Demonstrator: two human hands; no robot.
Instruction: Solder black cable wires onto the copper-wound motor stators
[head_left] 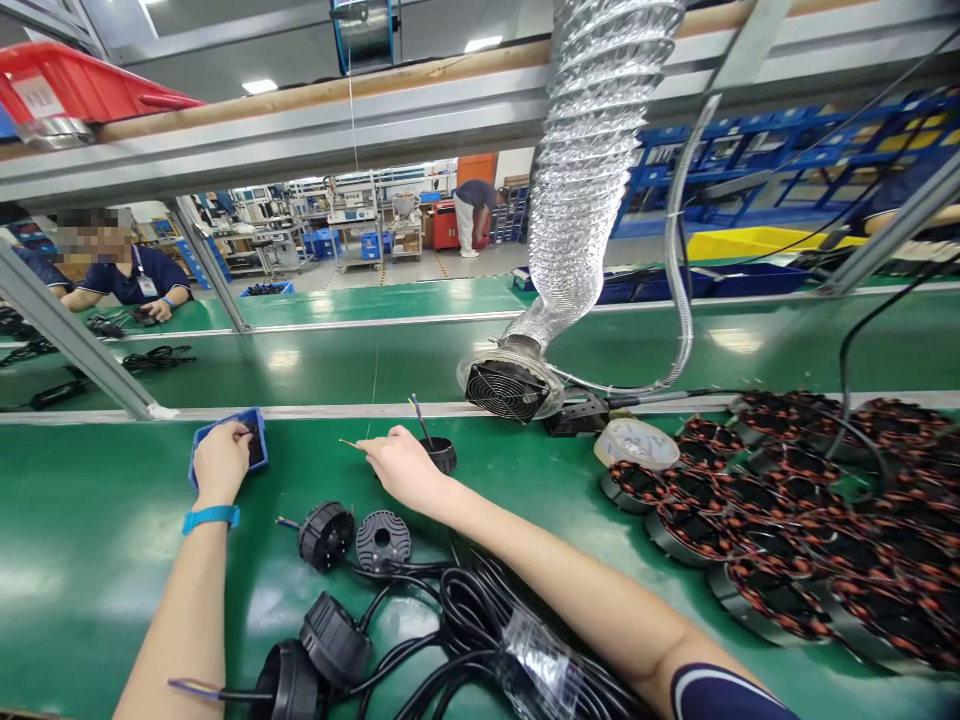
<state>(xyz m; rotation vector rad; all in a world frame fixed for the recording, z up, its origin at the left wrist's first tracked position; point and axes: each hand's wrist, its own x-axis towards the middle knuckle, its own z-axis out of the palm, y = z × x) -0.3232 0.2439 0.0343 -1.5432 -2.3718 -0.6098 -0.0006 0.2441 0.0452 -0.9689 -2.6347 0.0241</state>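
Near edge of green bench (67, 560): two black housings (335, 638), one with a cable end showing coloured wires. Beside them, bundled black cables (472, 610), looped and bound with clear wrap (541, 665). Just beyond lie a round black part (326, 535) with short wires and a grey slotted disc (383, 541), side by side.

Left hand (222, 462), blue band (211, 517) at wrist: fingers bent down into a small blue bin (261, 448) with dark contents. Grip: cannot tell whether anything is pinched (fingertips partly hidden).

Right hand (405, 468): narrow grip, fingers closed on a thin strand (349, 443) that points left, between the bin and a black cup (442, 456). The cup stands just behind the hand, wires (421, 420) rising from it.

Right side: many wound coils (772, 500) with orange and black tops, closely grouped; tape roll (636, 445) next to them.

Farther: black fan (504, 390) at the mouth of a silver duct (581, 170). Overhead, a spool (364, 38) with a fine line running down. Across the benches, a seated person (142, 275) at left; deeper in the room, another person (476, 210) bends forward.
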